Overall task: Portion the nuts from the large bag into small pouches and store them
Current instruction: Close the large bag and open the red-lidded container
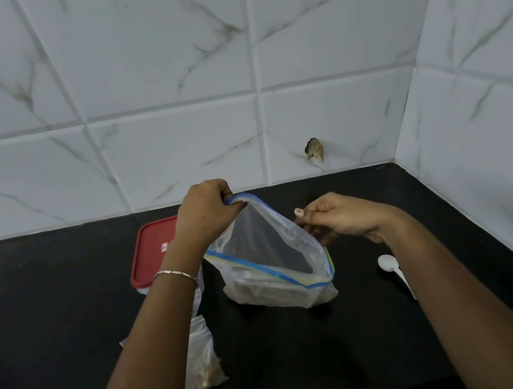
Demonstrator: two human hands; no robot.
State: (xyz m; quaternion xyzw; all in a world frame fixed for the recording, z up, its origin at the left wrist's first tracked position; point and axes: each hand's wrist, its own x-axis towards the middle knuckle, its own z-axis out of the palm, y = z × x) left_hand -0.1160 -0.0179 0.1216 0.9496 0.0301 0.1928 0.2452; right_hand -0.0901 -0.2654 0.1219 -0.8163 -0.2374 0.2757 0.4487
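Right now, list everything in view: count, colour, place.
bag: one, clear with blue zip, standing mid-counter, mouth open
pouch: one plainly seen, clear, lying by the left forearm
nuts: uncountable, brown, in the pouch; brownish contents also in the bag's bottom
box: one, red lid, behind the left wrist
spoon: one, white, on the counter right of the bag
counter: one, black
wall: white marbled tiles, behind and right
chip: one, dark, low on the back wall
bracelet: one, silver, left wrist
left hand: pinches the bag's far rim
right hand: grips the bag's right edge
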